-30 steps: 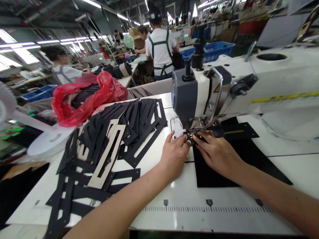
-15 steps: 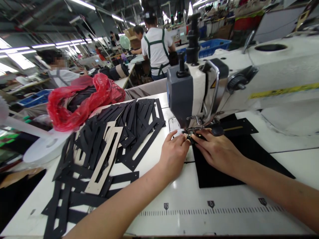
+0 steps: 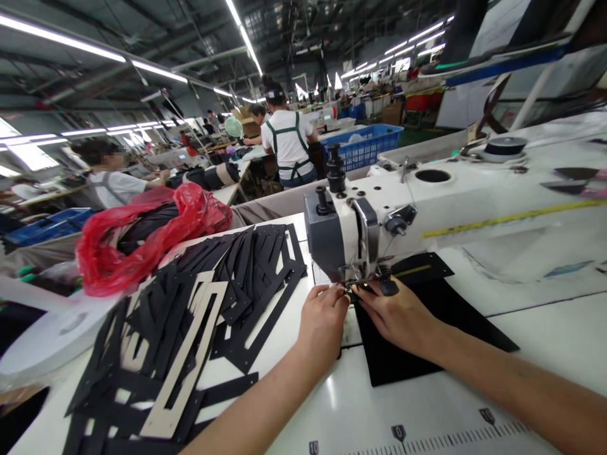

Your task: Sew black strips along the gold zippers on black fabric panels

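**Tilting upward, our view finds both hands where they were**

Compared with half a second ago, we see the whole scene sitting lower in view: the crate [image 3: 374, 148] shows more fully, and a thread spool [image 3: 504, 147] and snips [image 3: 573, 183] on top of the sewing machine [image 3: 325, 237] have come into sight. The hands have stayed by its foot, so we judge that the same sewing step is in hand and that the shift is mostly the head's.

The left hand [image 3: 322, 319] has its fingers bunched together at the foot; the right hand [image 3: 401, 313] lies over the black panel [image 3: 389, 360], fingers reaching to the same spot. Whether either is pinching the material, we cannot tell. The panel runs out beneath the right forearm, with a black strip [image 3: 436, 265] at its far side. Left of the machine lie the loose slotted strips [image 3: 246, 259].

For writing, we can read "10", "0" and "10" on the table's ruler [image 3: 441, 442]. Any print on the yellow tape [image 3: 512, 218] is too small, and we make out no brand.
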Demonstrator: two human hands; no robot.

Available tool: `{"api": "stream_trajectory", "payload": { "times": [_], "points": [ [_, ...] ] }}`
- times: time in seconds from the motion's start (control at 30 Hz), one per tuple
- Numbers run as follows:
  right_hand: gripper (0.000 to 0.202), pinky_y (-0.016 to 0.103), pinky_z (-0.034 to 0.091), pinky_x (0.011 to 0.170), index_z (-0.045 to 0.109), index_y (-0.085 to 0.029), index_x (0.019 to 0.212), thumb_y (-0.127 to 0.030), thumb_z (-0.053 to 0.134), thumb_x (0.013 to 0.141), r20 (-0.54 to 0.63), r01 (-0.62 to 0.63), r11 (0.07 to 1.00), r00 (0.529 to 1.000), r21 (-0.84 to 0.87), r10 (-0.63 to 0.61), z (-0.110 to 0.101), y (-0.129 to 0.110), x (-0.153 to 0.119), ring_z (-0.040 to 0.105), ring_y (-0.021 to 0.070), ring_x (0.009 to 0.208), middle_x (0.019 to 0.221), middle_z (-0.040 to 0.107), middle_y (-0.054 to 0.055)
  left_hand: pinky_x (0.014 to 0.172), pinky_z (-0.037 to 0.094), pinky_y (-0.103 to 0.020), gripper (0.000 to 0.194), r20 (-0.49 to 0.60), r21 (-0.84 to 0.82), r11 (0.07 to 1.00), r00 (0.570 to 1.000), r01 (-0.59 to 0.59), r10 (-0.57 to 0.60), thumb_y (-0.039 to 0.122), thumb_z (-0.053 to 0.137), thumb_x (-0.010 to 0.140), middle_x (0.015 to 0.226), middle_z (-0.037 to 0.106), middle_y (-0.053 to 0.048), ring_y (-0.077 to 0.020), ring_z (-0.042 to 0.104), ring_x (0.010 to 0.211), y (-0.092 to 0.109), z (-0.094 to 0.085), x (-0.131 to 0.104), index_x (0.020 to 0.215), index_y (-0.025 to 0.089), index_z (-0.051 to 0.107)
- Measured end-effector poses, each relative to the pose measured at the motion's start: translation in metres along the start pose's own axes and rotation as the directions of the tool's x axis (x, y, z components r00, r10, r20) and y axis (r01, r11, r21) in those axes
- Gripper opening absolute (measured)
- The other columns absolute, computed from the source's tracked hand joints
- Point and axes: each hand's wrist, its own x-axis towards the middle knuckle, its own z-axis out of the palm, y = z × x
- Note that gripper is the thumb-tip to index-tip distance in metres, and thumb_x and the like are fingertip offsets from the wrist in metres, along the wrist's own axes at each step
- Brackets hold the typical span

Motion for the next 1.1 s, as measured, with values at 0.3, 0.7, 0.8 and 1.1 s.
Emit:
{"api": "stream_trajectory", "payload": {
  "times": [0.3,0.7,0.8,1.1],
  "points": [
    [0.027,0.040,0.042,0.087,0.063,-0.015,0.105,-0.016,0.041,0.089,-0.004,-0.014,1.000,1.000,-0.017,0.014,0.005,0.004,-0.001,0.056,0.0239,0.095,0.101,0.062,0.013,0.081,0.050,-0.037,0.014,-0.020,-0.020,1.000,1.000,0.015,-0.015,0.005,0.048,0.084,0.089,0.067,-0.007,-0.0192,0.064,0.082,-0.002,0.004,0.002,0.082,0.015,0.057],
    [0.026,0.038,0.044,0.085,0.063,-0.016,0.101,-0.018,0.039,0.090,-0.012,-0.033,0.999,0.999,-0.008,0.033,0.007,0.004,0.000,0.057,0.0234,0.094,0.100,0.063,0.012,0.081,0.052,-0.037,0.014,-0.055,-0.048,0.998,0.997,0.047,-0.049,0.004,0.048,0.084,0.089,0.068,-0.010,-0.0205,0.065,0.081,-0.001,0.002,0.005,0.081,0.013,0.059],
    [0.027,0.039,0.045,0.085,0.062,-0.016,0.102,-0.018,0.038,0.091,-0.022,-0.035,0.999,0.999,0.001,0.035,0.007,0.004,-0.001,0.057,0.0240,0.095,0.101,0.062,0.012,0.083,0.052,-0.036,0.013,-0.050,-0.058,0.997,0.997,0.048,-0.051,0.005,0.049,0.083,0.090,0.068,-0.009,-0.0203,0.065,0.083,0.000,0.002,0.004,0.082,0.014,0.059],
    [0.024,0.040,0.045,0.087,0.061,-0.015,0.101,-0.018,0.041,0.089,-0.091,-0.030,0.999,0.995,-0.023,0.028,0.015,0.004,-0.005,0.057,0.0244,0.097,0.104,0.063,0.012,0.086,0.051,-0.035,0.013,-0.027,-0.075,0.995,0.997,0.063,-0.065,0.006,0.050,0.084,0.091,0.068,-0.009,-0.0194,0.064,0.087,0.000,0.003,0.003,0.082,0.014,0.059]
  ]
}}
